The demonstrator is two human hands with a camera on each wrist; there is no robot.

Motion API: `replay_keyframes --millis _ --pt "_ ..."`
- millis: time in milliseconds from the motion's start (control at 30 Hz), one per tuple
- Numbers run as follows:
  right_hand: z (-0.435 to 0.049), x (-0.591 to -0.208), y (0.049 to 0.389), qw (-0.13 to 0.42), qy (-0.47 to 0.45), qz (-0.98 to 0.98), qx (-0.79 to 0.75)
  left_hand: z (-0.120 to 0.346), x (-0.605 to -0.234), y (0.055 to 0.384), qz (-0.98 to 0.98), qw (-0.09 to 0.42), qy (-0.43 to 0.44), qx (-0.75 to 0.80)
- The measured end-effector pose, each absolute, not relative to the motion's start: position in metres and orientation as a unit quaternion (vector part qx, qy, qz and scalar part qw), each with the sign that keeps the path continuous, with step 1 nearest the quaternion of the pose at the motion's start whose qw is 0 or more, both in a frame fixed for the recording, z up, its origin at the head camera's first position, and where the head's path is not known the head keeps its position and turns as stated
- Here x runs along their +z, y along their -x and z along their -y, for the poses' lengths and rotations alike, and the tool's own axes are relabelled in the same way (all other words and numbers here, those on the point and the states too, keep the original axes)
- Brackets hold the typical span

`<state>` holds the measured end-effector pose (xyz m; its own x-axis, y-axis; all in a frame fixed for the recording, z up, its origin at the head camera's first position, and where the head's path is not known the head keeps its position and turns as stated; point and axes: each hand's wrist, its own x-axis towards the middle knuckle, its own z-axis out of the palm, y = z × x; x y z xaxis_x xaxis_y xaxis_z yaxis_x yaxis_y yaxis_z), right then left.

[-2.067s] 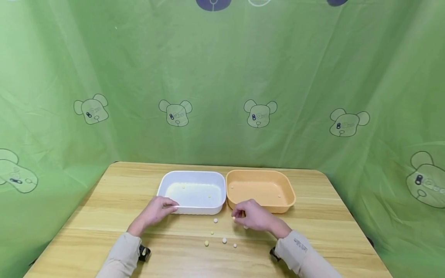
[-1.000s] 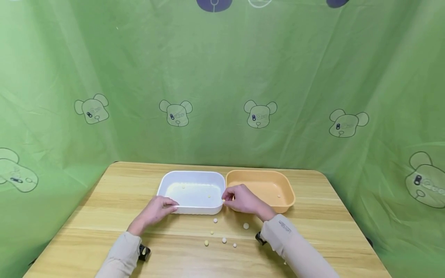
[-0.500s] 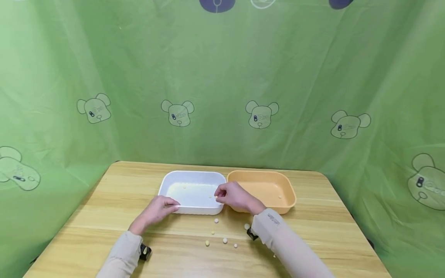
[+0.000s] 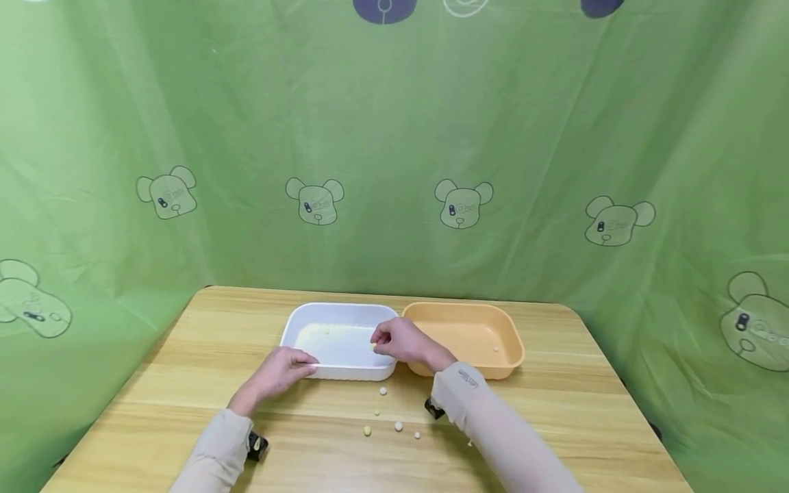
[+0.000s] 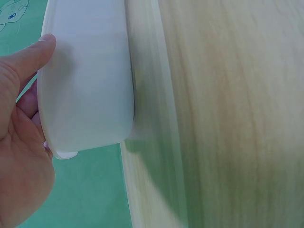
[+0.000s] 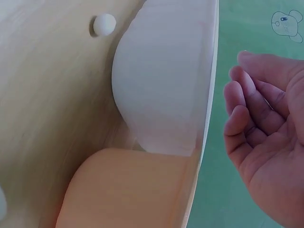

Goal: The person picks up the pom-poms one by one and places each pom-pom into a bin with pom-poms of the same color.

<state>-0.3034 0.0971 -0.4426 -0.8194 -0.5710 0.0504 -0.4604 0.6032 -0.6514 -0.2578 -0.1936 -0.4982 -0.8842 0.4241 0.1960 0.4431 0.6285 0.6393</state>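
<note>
My left hand (image 4: 280, 372) grips the near rim of the white plastic basin (image 4: 345, 312), thumb on its outer wall and fingers inside in the left wrist view. Over the basin's right part, my right hand (image 4: 403, 341) pinches a small yellow ball (image 4: 373, 346) between thumb and fingertips. That ball is mostly hidden by the fingers in the right wrist view. Another yellow ball (image 4: 327, 332) lies in the white basin. Against its right side stands an orange basin (image 4: 456, 309) with a small pale ball (image 4: 496, 349) inside.
On the wooden table (image 4: 308, 452), in front of the basins, lie a white ball (image 4: 383, 391), a second white ball (image 4: 398, 426), a smaller white ball (image 4: 417, 435) and two yellow balls, the larger yellow ball (image 4: 367, 431) nearer me. A green curtain (image 4: 394, 137) surrounds the table.
My right hand has lifted the yellow ball from the table by the orange basin and moved it left and away from me, over the white basin. The left hand stays on the rim.
</note>
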Motion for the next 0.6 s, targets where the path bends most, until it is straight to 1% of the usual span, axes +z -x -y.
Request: replay_keyframes --millis 333,467,600 --pt "-0.087 -0.446 0.313 0.079 0.294 -0.892 -0.334 0.194 -0.501 0.258 0.903 0.017 0.243 -0.354" --pt "-0.084 -0.446 0.317 0.059 0.290 -0.897 -0.329 0.194 -0.499 0.258 0.902 0.022 0.244 -0.356" --pt "-0.083 -0.448 0.319 0.053 0.285 -0.901 -0.323 0.193 -0.497 0.257 0.902 0.017 0.241 -0.358"
